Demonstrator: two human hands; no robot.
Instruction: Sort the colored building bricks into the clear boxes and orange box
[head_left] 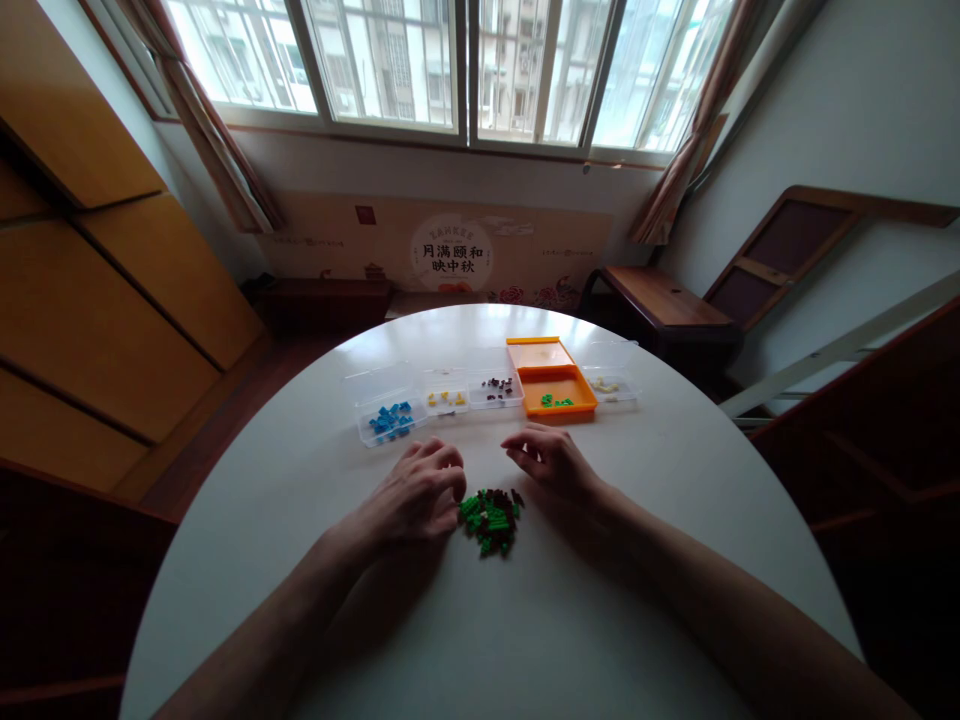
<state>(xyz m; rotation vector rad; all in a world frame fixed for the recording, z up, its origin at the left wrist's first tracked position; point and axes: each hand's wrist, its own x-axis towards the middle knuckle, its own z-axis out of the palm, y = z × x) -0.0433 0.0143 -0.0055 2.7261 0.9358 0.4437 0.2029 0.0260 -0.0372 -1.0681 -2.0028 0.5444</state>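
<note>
A small heap of green and dark brown bricks (491, 518) lies on the round white table (615, 560) between my hands. My left hand (416, 495) rests just left of the heap, fingers curled with the tips touching its edge. My right hand (546, 458) lies just beyond and to the right of the heap, fingers loosely curled and pointing left. Whether either hand holds a brick is hidden.
A row of small boxes stands further back: a clear box of blue bricks (387, 416), one with yellow bricks (445, 397), one with dark bricks (496, 387), an open orange box (555, 385) with green bricks, and a clear box (615, 382) at the right. Windows lie behind.
</note>
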